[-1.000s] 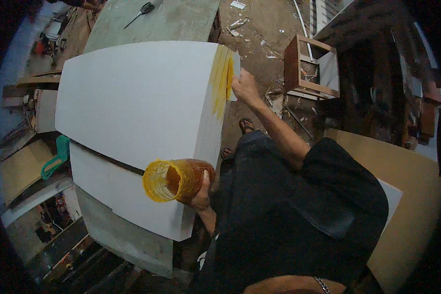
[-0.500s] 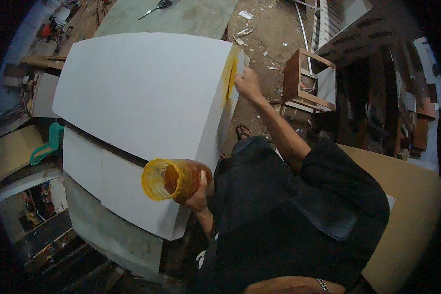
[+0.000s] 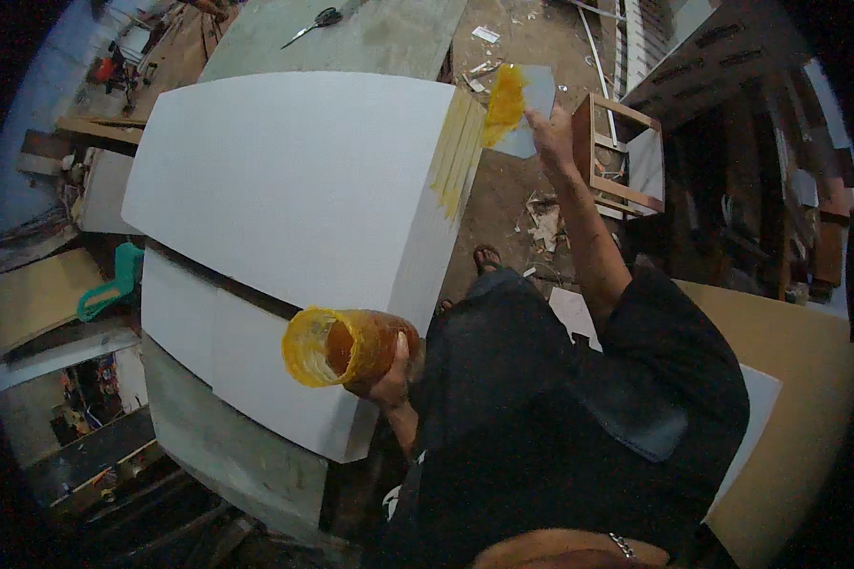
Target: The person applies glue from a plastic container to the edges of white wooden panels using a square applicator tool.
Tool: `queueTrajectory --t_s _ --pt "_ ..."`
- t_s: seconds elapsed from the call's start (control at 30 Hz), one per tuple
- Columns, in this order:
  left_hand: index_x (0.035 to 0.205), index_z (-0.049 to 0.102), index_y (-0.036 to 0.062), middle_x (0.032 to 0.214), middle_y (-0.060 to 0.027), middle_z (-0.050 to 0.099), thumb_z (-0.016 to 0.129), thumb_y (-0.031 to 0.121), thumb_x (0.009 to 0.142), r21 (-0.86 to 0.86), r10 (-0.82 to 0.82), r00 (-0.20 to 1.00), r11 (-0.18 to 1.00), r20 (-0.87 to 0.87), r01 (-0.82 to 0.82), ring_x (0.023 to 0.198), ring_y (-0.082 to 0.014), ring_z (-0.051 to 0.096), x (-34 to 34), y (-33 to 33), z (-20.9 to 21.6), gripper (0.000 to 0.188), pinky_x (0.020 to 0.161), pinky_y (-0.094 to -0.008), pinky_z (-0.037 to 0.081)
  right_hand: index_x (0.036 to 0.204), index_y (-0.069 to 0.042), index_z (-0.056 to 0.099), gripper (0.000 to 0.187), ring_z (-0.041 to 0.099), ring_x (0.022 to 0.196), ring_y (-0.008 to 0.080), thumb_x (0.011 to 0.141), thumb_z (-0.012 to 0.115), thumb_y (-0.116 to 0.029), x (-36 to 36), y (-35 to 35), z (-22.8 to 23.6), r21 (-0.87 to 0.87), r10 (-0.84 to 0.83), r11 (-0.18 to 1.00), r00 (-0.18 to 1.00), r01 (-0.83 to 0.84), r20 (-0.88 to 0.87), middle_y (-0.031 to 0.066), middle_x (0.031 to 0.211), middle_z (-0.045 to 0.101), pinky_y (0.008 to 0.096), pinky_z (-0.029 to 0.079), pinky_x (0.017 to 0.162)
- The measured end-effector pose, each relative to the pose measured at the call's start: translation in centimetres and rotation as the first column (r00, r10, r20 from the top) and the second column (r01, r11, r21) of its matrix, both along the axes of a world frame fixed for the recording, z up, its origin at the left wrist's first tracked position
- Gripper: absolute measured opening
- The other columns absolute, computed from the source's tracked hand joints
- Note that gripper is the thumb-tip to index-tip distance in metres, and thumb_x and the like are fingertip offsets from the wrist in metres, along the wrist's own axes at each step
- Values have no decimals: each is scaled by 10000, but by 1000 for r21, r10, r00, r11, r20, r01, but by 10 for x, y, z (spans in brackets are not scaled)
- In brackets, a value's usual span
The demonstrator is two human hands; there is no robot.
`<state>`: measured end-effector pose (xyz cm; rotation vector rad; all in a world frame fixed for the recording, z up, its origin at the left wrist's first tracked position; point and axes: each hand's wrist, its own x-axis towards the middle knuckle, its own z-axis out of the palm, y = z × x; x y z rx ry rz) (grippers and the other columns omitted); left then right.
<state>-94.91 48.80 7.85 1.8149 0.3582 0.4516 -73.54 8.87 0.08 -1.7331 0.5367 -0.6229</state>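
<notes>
My left hand [image 3: 391, 384] is wrapped round a jar of amber glue [image 3: 378, 346], tilted so that its glue-crusted mouth points left. In my right hand [image 3: 552, 140] is a flat pale spreader sheet [image 3: 535, 109], with a thick yellow smear of glue along its left part. The spreader is held out just right of a stack of white boards [image 3: 294, 180]. Yellow glue coats the layered edges [image 3: 457, 152] of the stack at its far right end. A second, lower stack of white boards [image 3: 266, 351] lies nearer, below the jar.
Scissors [image 3: 313, 27] lie on the greenish tabletop [image 3: 380, 38] at the back. A small wooden frame cabinet [image 3: 626, 156] stands on the littered floor at right. A green plastic piece [image 3: 114, 280] sits at left, and a brown board [image 3: 797, 417] is behind me at right.
My right hand has moved right with the spreader, off the stack's edge, and the spreader's glue-covered face now shows. My left hand still holds the jar. The whole view has shifted slightly.
</notes>
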Motion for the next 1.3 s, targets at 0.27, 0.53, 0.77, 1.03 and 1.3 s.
queueTrajectory --t_s 0.27,0.53,0.77,1.03,1.3 --pt "1241 506 -9 1227 -128 577 886 145 595 -1 -24 1000 1000 -8 24 1114 -256 570 -3 1 3 765 988 -408 461 1000 25 658 293 666 751 207 800 621 -186 2 15 -79 164 137 980 984 -117 -117 142 870 702 344 514 695" --pt "1310 419 -27 1283 -150 520 880 143 594 149 -11 996 988 -88 24 1168 -278 534 -2 1 7 869 1011 -401 443 1077 22 632 246 625 778 123 877 591 -115 4 45 -47 247 180 960 969 -135 -170 53 944 679 292 500 700" --pt "1319 414 -25 1291 -149 517 880 156 602 221 3 996 975 -88 17 1172 -281 533 -3 0 6 874 1013 -406 443 984 22 667 228 655 737 158 812 647 -126 7 48 -60 271 168 951 984 -148 -54 79 853 698 309 516 684" --pt "1194 542 -6 1197 -143 595 930 241 551 219 129 991 968 -19 -122 1093 -268 579 -3 -1 -7 791 985 -416 468 1003 8 660 263 624 725 122 807 716 -158 -27 31 -31 533 275 823 959 -198 -70 50 865 681 288 500 651" --pt "1249 507 1 1246 -141 568 891 139 589 13 45 999 999 -6 -44 1132 -258 558 10 -13 9 776 990 -415 461 1028 17 643 267 591 734 104 850 679 -178 -93 84 -38 480 313 842 948 -247 -62 38 872 671 280 481 672"
